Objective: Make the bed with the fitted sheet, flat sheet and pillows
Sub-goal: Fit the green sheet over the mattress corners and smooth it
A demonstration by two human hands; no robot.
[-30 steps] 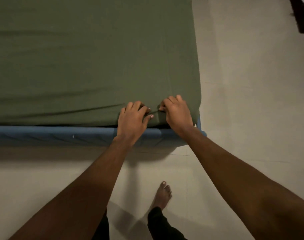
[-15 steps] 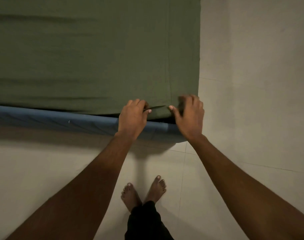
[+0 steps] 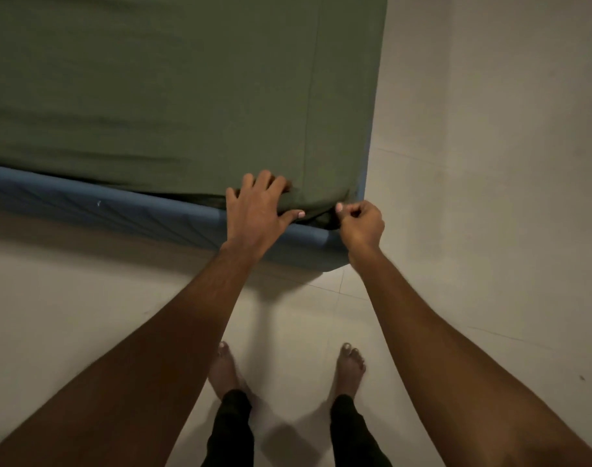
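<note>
Sheet [image 3: 173, 89] on bed [image 3: 85, 203]; L hand [image 3: 259, 210], R hand [image 3: 362, 224] at near-R corner.

The two hands have drawn apart. The right grip [image 3: 360, 222], which a second ago lay flat on the fitted sheet [image 3: 173, 96] with its thumb almost touching the other's, has slid out to the bed's corner and curled up, pinching the hem there. The left grip [image 3: 259, 210] has spread its fingers wide on the sheet, thumb [image 3: 296, 214] stretched toward the right grip. Between them the hem has lifted, showing a dark gap above the blue mattress [image 3: 119, 207]. Below the grips, the feet [image 3: 224, 369] now stand well apart.
</note>
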